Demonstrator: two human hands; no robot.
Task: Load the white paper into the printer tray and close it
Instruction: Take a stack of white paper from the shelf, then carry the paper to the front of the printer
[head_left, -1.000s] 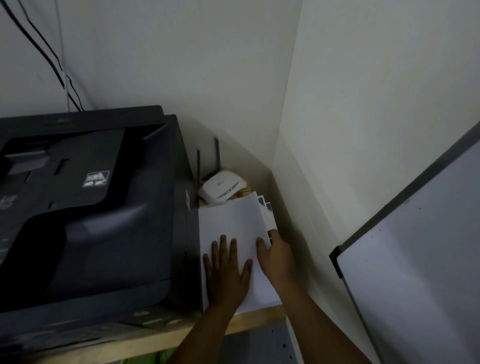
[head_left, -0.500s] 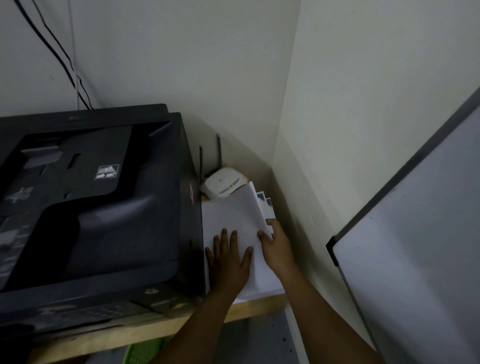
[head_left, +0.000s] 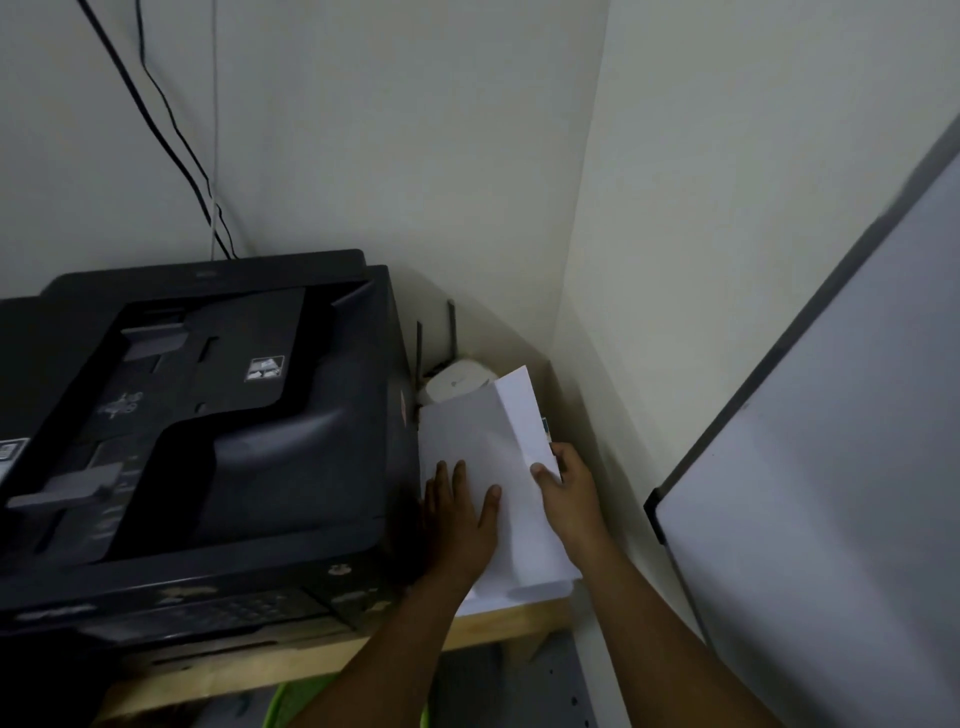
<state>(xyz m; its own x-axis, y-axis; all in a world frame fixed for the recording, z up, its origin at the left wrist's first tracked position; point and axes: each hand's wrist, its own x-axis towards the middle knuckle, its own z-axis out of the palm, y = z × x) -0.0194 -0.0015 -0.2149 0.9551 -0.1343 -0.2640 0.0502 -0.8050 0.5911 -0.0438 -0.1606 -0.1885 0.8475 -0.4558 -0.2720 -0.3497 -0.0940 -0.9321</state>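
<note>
A stack of white paper (head_left: 483, 431) lies on the wooden shelf to the right of the black printer (head_left: 208, 431). My right hand (head_left: 569, 491) grips the stack's right edge and lifts it, so the sheets bend upward along a crease. My left hand (head_left: 460, 512) rests flat on the paper's lower left part, fingers spread, close against the printer's side. The printer's front panel (head_left: 218, 613) faces me at the bottom left; its paper tray is not visible.
A white router (head_left: 457, 384) with two antennas sits behind the paper in the corner. The wooden shelf edge (head_left: 509, 623) runs below the hands. A whiteboard (head_left: 831, 467) leans at the right. Black cables (head_left: 171, 130) hang down the wall behind the printer.
My right hand has raised the paper's right edge, folding the sheets up from flat. My left hand stays pressed on the stack. The view has shifted slightly.
</note>
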